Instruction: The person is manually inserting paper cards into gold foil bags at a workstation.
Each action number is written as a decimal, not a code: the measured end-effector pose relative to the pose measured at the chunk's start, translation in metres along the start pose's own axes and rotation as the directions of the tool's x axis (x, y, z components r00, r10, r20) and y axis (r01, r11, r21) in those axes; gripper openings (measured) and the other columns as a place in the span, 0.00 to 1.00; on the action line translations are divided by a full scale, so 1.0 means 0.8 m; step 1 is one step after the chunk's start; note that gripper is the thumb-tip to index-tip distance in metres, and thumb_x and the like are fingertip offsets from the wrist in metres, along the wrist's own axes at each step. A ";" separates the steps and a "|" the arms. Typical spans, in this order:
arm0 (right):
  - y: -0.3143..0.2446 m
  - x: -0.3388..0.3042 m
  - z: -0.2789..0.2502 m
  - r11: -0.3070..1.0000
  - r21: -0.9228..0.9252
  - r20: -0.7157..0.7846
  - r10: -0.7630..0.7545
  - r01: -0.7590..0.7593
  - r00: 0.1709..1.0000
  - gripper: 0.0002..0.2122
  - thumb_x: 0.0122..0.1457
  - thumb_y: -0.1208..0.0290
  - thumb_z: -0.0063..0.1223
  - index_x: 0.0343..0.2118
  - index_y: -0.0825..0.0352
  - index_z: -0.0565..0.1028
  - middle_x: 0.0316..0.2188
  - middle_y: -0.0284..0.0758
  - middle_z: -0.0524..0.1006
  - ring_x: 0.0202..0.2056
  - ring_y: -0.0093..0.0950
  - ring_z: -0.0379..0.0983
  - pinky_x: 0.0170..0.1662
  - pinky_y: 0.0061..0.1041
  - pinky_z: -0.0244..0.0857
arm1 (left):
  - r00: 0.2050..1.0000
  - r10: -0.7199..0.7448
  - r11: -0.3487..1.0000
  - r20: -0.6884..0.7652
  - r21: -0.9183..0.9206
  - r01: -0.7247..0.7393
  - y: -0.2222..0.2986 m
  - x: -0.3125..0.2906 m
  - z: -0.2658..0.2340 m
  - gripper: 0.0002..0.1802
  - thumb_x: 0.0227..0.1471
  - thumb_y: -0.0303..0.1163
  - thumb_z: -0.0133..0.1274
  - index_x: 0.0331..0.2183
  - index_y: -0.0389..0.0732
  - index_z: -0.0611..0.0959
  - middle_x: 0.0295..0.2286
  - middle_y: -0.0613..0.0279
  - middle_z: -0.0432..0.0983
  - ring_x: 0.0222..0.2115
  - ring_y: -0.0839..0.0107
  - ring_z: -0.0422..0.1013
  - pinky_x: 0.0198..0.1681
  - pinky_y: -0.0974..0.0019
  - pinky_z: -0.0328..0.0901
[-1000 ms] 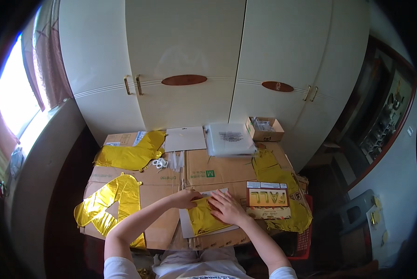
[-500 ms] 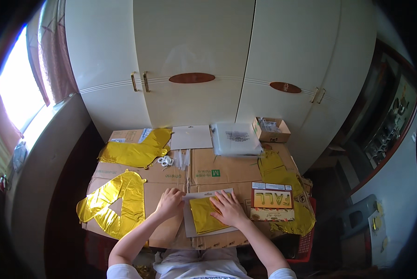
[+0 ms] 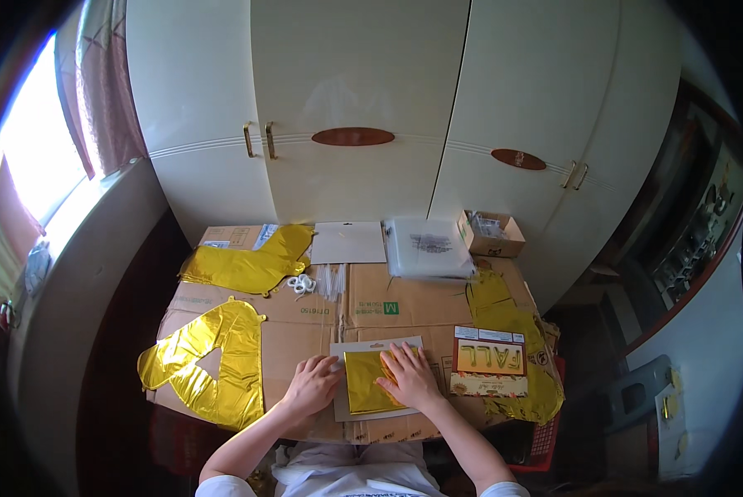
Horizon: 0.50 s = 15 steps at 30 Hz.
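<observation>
Before me a grey backing card [image 3: 342,414] with a hang slot lies flat on cardboard. On it sits a folded gold foil balloon [image 3: 370,388], square in outline. My right hand [image 3: 409,379] presses flat on the foil's right part, fingers spread. My left hand [image 3: 313,385] rests at the card's left edge, its fingers loosely bent and their tips touching that edge; I see nothing held in it. To the left lies an unfolded gold letter-A foil balloon [image 3: 241,356]. Right of the card is a printed balloon package [image 3: 487,362] with gold letters on its front.
At the back are another gold foil balloon [image 3: 247,261], white ribbon rolls [image 3: 301,284], clear straws [image 3: 331,282], a second grey card [image 3: 348,243], a stack of clear bags [image 3: 428,248] and a small open box [image 3: 493,234]. More gold foil [image 3: 504,306] lies along the right edge.
My left hand has moved down along the card's left edge and slightly right. My right hand stays spread on the folded foil. The view has shifted slightly.
</observation>
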State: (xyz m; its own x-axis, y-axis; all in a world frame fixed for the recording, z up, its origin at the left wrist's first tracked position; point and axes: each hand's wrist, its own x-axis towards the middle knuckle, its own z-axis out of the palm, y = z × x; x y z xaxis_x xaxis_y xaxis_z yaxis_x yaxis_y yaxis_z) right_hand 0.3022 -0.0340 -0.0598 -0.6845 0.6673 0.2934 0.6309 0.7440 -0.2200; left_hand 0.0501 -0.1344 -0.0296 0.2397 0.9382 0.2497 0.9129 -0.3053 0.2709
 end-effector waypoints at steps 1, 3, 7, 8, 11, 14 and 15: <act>-0.001 -0.001 0.000 1.000 -0.003 -0.004 0.000 0.000 1.000 0.30 0.62 0.42 0.40 0.59 0.60 0.66 0.62 0.43 0.62 0.64 0.45 0.53 0.65 0.54 0.42 | 1.000 -0.002 1.000 -0.006 -0.014 0.002 -0.001 -0.001 0.002 0.17 0.50 0.34 0.54 0.44 0.49 0.82 0.53 0.57 0.67 0.55 0.53 0.60 0.55 0.49 0.57; -0.002 -0.003 0.000 1.000 -0.010 -0.013 0.002 -0.002 1.000 0.30 0.62 0.42 0.40 0.59 0.60 0.66 0.62 0.43 0.62 0.64 0.45 0.53 0.64 0.55 0.42 | 1.000 -0.009 0.999 -0.013 -0.035 0.009 -0.002 -0.004 0.004 0.17 0.50 0.34 0.54 0.45 0.49 0.82 0.53 0.57 0.67 0.55 0.53 0.61 0.55 0.49 0.57; -0.007 -0.004 -0.001 0.999 -0.033 -0.020 -0.008 0.007 1.000 0.30 0.62 0.42 0.42 0.59 0.59 0.66 0.61 0.42 0.63 0.63 0.45 0.54 0.64 0.55 0.43 | 1.000 -0.027 0.996 0.003 -0.082 0.027 -0.001 -0.008 0.003 0.17 0.51 0.33 0.54 0.45 0.50 0.82 0.53 0.58 0.67 0.55 0.54 0.60 0.56 0.49 0.56; -0.008 -0.004 -0.002 0.999 -0.038 -0.024 -0.011 0.010 1.000 0.29 0.61 0.43 0.42 0.59 0.58 0.66 0.61 0.42 0.63 0.63 0.44 0.54 0.64 0.55 0.43 | 1.000 -0.019 0.997 0.004 -0.072 0.019 -0.001 -0.008 0.001 0.18 0.50 0.33 0.54 0.46 0.49 0.81 0.53 0.58 0.67 0.55 0.54 0.60 0.56 0.49 0.55; -0.008 -0.004 0.000 0.998 -0.060 -0.030 -0.019 0.017 0.999 0.29 0.61 0.43 0.44 0.59 0.57 0.67 0.60 0.41 0.63 0.63 0.44 0.55 0.64 0.55 0.44 | 1.000 -0.027 0.997 0.012 -0.072 0.028 -0.002 -0.003 -0.004 0.23 0.51 0.35 0.54 0.50 0.45 0.77 0.53 0.55 0.67 0.56 0.54 0.61 0.57 0.49 0.55; -0.008 -0.004 0.000 0.997 -0.073 -0.032 -0.020 0.017 0.999 0.29 0.60 0.43 0.45 0.59 0.56 0.67 0.60 0.41 0.64 0.63 0.43 0.55 0.64 0.54 0.44 | 0.999 -0.043 0.995 0.019 -0.094 0.044 0.008 0.011 -0.010 0.33 0.52 0.43 0.54 0.56 0.37 0.69 0.56 0.50 0.64 0.59 0.52 0.58 0.60 0.47 0.51; -0.009 -0.004 0.000 0.997 -0.073 -0.031 -0.019 0.016 0.999 0.29 0.60 0.43 0.45 0.59 0.56 0.67 0.60 0.40 0.64 0.63 0.43 0.55 0.64 0.54 0.44 | 1.000 -0.009 0.997 0.010 -0.076 0.010 0.017 0.018 -0.013 0.37 0.53 0.47 0.53 0.57 0.34 0.67 0.57 0.48 0.63 0.60 0.52 0.56 0.62 0.47 0.49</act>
State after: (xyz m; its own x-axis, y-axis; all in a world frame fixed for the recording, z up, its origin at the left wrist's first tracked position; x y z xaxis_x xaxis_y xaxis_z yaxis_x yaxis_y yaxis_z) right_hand 0.3000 -0.0416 -0.0594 -0.6844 0.6518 0.3267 0.6447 0.7503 -0.1465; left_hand 0.0627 -0.1270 -0.0126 0.2347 0.9426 0.2376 0.8875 -0.3075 0.3432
